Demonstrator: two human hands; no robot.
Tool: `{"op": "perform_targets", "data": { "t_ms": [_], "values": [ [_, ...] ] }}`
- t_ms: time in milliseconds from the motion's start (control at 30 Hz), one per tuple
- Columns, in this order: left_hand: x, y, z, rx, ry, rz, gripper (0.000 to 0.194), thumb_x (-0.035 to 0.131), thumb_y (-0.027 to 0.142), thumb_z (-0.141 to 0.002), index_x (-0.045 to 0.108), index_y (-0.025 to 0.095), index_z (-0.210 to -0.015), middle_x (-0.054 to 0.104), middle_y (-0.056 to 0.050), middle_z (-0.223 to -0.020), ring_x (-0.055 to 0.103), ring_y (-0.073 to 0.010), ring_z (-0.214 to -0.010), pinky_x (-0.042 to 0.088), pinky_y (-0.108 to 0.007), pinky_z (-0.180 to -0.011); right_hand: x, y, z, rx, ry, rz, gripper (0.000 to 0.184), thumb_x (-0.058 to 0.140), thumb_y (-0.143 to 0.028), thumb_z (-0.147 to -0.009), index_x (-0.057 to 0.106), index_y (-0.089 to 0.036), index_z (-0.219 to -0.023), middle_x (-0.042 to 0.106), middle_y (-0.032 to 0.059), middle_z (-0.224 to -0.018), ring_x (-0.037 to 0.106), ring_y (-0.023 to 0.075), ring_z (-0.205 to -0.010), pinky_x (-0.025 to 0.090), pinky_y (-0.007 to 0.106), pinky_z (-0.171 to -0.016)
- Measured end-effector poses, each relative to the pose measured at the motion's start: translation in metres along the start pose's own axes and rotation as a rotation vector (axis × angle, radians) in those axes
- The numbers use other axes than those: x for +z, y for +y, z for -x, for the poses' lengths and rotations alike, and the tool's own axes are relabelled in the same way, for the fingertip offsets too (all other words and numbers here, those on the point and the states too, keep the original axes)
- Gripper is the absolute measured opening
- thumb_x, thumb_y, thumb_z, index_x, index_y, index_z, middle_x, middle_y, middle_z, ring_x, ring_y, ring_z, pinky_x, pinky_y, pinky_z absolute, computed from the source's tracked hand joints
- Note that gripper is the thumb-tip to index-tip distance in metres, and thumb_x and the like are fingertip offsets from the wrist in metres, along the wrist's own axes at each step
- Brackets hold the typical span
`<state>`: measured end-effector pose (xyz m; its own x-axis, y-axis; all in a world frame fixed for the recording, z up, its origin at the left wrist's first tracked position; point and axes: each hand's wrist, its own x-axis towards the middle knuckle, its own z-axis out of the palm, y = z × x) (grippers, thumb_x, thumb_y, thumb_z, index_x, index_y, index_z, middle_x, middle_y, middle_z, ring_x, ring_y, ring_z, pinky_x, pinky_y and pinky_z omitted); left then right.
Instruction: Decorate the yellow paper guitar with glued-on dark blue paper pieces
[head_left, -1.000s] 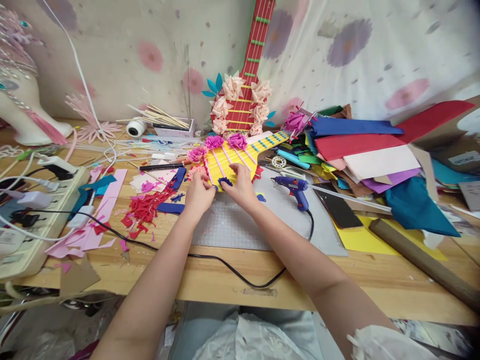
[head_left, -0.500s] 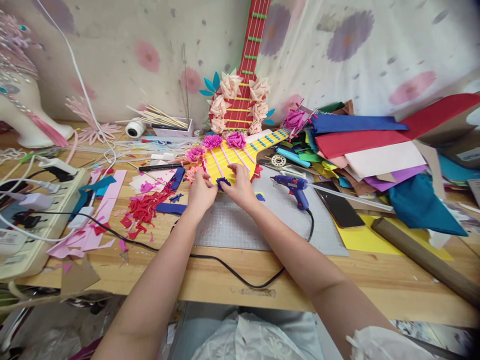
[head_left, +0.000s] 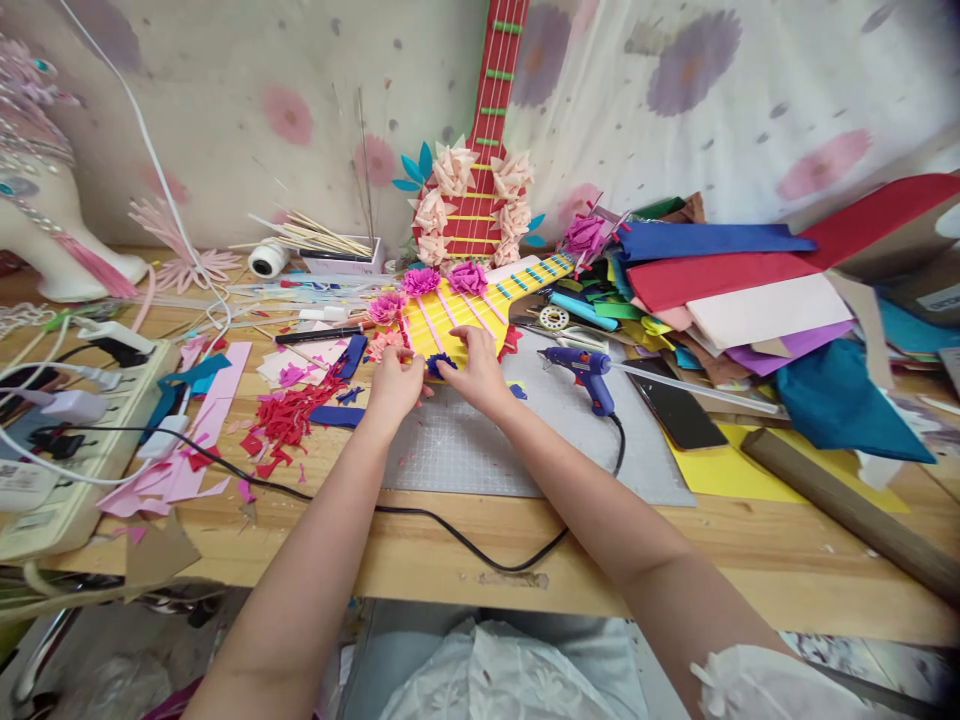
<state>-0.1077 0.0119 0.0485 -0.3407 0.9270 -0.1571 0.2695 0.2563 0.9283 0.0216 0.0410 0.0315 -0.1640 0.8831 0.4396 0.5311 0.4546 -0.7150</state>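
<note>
A yellow paper lute (head_left: 442, 312) lies with its round end toward me, its face trimmed with pink strips and paper flowers. My left hand (head_left: 397, 385) is closed at its near left edge, thumb and fingers drawn together, a fingertip showing below the edge. At the near end of the face sits a small dark blue paper flower (head_left: 440, 364). My right hand (head_left: 480, 370) is bent around the flower's right side, the thumb against it and the fingers over the yellow face. Part of the lute's near edge is hidden by my hands.
A blue glue gun (head_left: 581, 370) lies on the grey cutting mat (head_left: 480, 460), its black cable looping along the table front. A phone (head_left: 679, 405) and stacked coloured sheets are right. Paper scraps (head_left: 289, 415) and a power strip (head_left: 97, 450) are left. A red lute (head_left: 480, 205) stands behind.
The view has shifted slightly. My left hand's fingers have shifted a little at the lute's lower edge, with a fingertip now showing below it. My right hand stays at the blue flower.
</note>
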Motion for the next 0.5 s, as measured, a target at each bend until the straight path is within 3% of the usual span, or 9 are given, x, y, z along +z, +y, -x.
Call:
{"op": "perform_targets", "data": {
  "t_ms": [267, 400, 500],
  "values": [
    [-0.01, 0.011, 0.005, 0.071, 0.08, 0.026, 0.017, 0.051, 0.025, -0.078, 0.042, 0.019, -0.091, 0.064, -0.001, -0.072, 0.055, -0.0097, -0.04, 0.036, -0.018, -0.033, -0.017, 0.004, 0.002, -0.002, 0.019, -0.051, 0.031, 0.059, -0.026, -0.07, 0.05, -0.018, -0.1, 0.056, 0.0096, -0.105, 0.051, 0.0213, -0.1, 0.043, 0.038, -0.09],
    [-0.01, 0.016, 0.007, 0.275, 0.247, 0.126, 0.019, 0.051, 0.021, -0.078, 0.041, 0.02, -0.095, 0.062, 0.002, -0.074, 0.054, -0.0072, -0.045, 0.039, -0.017, -0.041, -0.043, 0.016, 0.014, 0.029, -0.046, -0.038, 0.021, 0.053, -0.023, -0.073, 0.051, -0.019, -0.093, 0.06, 0.0075, -0.098, 0.056, 0.0184, -0.09, 0.047, 0.036, -0.083],
    [0.005, 0.018, 0.018, 0.466, 0.277, 0.049, 0.017, 0.051, 0.019, -0.078, 0.044, 0.02, -0.093, 0.061, 0.0, -0.078, 0.056, -0.008, -0.055, 0.044, -0.019, -0.051, -0.065, 0.029, 0.027, 0.071, -0.062, -0.001, 0.013, 0.051, -0.022, -0.074, 0.052, -0.02, -0.087, 0.062, 0.0049, -0.089, 0.058, 0.0165, -0.083, 0.047, 0.033, -0.077]
  ]
}}
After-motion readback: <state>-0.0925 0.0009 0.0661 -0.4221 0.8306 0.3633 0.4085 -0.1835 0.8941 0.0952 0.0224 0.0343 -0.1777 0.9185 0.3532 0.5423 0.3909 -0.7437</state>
